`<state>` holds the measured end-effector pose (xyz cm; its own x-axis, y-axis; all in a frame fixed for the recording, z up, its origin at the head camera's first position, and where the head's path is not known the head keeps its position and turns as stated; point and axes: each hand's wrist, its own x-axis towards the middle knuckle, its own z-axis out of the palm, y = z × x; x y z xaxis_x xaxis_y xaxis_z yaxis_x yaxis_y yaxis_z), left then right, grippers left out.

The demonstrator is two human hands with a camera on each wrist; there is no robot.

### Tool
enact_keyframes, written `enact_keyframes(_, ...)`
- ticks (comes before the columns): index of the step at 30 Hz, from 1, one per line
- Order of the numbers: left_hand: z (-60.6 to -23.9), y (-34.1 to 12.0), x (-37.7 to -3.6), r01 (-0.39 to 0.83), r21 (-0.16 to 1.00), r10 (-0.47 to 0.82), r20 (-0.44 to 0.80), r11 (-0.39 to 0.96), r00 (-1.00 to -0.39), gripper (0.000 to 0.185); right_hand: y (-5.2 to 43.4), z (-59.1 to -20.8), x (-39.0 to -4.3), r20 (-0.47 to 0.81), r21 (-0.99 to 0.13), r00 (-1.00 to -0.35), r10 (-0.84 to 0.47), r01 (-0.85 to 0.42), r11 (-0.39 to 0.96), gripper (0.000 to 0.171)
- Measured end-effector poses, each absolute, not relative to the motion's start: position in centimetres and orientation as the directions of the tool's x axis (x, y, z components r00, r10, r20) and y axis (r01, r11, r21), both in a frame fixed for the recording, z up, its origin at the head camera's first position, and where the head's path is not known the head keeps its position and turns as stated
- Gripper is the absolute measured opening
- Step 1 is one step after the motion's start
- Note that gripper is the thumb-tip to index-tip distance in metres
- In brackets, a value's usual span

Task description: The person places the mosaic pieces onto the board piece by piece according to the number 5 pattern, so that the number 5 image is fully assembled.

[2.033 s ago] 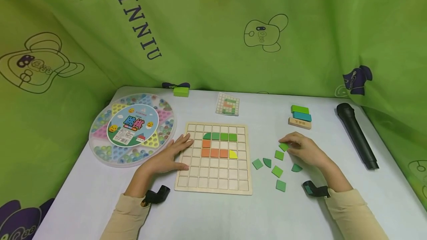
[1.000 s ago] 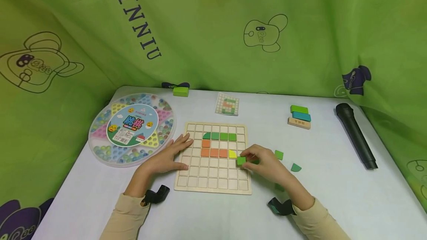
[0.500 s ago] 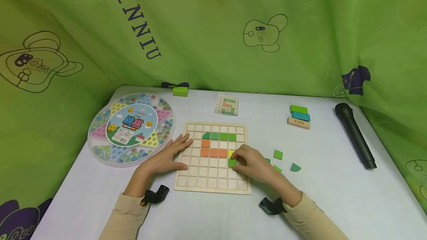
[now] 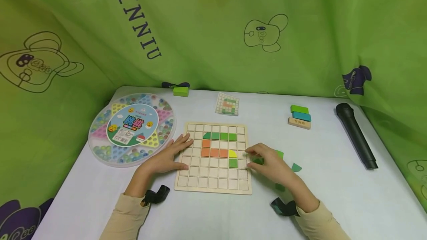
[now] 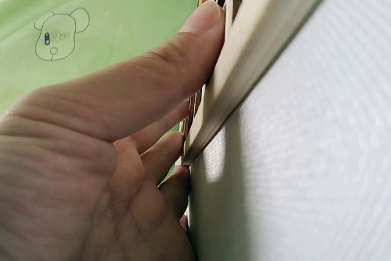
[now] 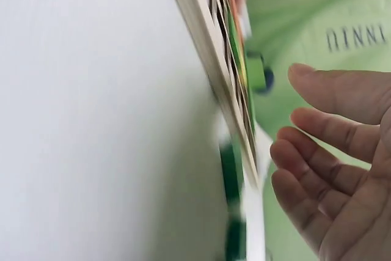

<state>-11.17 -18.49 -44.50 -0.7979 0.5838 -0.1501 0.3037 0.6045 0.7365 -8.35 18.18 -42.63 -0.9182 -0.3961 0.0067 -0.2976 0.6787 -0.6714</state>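
I am resting my left hand flat on the left edge of the board, fingers straight and a little apart, thumb lying along the frame; the left wrist view is showing that thumb pressing on the wooden rim. My right hand is hovering just off the board's right edge, over the loose green tiles on the table. Its fingers are loosely bent and apart, gripping nothing, as the right wrist view is showing.

A green square is sitting in a cell of the board, directly under the yellow piece and close to my right fingertips, not touching them. Above it, orange squares are forming an L, and a green row is lying across the top of that figure.

A pattern card is lying beyond the board. A round marble box is sitting to the left, near my left hand. Three stacked blocks and a black microphone are lying well to the right, and a green block is sitting by the curtain.
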Motion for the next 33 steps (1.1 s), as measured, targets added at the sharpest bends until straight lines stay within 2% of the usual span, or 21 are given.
enact_keyframes(6, -44.6, -18.5, -11.2, 0.302, 0.739, 0.583, -0.149, 0.603, -0.799, 0.088, 22.8, -42.3, -8.4, 0.002, -0.665, -0.953, -0.304, -0.228, 0.711, 0.04)
enact_keyframes(13, -44.5, -18.4, -11.2, 0.298, 0.74, 0.579, -0.149, 0.603, -0.802, 0.087, 26.3, -42.2, -8.7, -0.079, -0.628, -0.972, -0.222, -0.124, 0.768, 0.043)
enact_keyframes(21, -44.5, -18.4, -11.2, 0.3, 0.74, 0.58, -0.147, 0.602, -0.801, 0.087, 26.7, -43.1, -9.1, -0.069, -0.571, -0.971, -0.228, -0.148, 0.808, 0.034)
enact_keyframes(33, -44.5, -18.4, -11.2, 0.31, 0.734, 0.584, -0.144, 0.604, -0.799, 0.087, 26.6, -43.2, -8.9, -0.057, -0.552, -0.975, -0.215, -0.148, 0.82, 0.025)
